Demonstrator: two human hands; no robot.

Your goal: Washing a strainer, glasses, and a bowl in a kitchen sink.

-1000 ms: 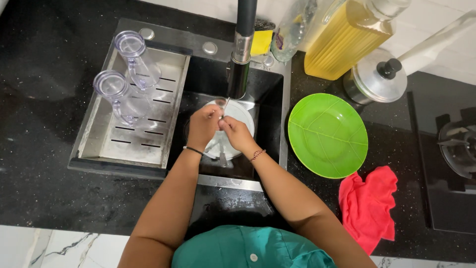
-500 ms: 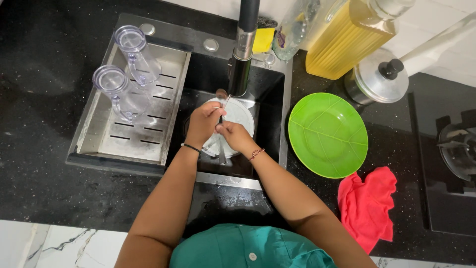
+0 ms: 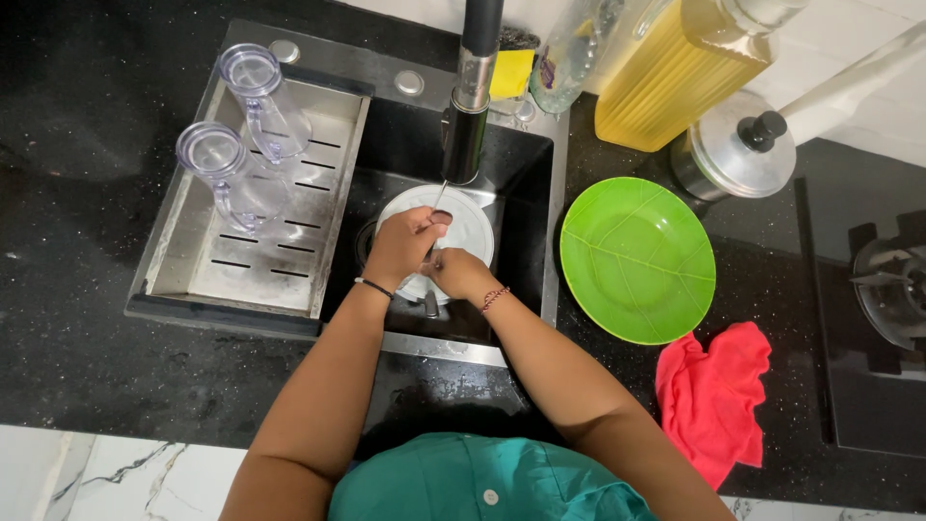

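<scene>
We see the sink set in the black counter, with a draining tray on its left side bearing two clear jugs, and to its right a green plate and, below that, a red cloth. Inside the sink, under the tap, lies a white plate. Our left hand curls its fingers over that plate's near edge, gripping it, and our right hand presses against the plate just beside it, though we cannot tell what its fingers pinch.

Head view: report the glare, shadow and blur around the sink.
Head view: sharp overall; bright light glints on the steel drain tray; the sink basin is deep in shadow; both hands on the white plate are clearly lit; the faucet looms, foreshortened.
</scene>
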